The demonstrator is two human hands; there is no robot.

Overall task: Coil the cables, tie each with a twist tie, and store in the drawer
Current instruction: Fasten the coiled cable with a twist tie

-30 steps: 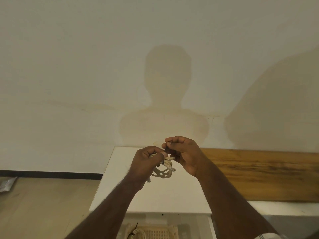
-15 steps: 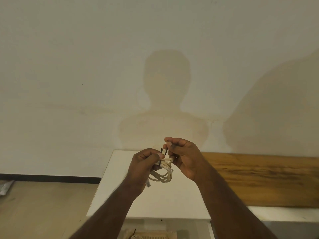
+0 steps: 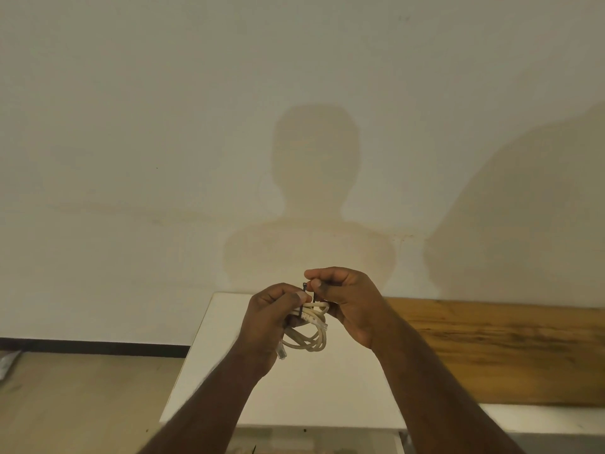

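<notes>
Head view, left hand [image 3: 266,317] grips coiled cable [image 3: 307,334], right hand [image 3: 347,303] pinches twist tie [image 3: 305,287] (black).

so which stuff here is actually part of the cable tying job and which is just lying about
In the job:
coiled cream cable, held by left hand
black twist tie, pinched by right hand

Lying about:
white cabinet top
wooden board
grey item on floor

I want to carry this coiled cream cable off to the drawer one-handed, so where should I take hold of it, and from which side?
Probably grip the coiled cable at its bunched top, where the black twist tie crosses the strands, coming from above. The left hand already clasps that gathered part while the right hand pinches the tie. The lower loops hang loose and would likely spread.
</notes>
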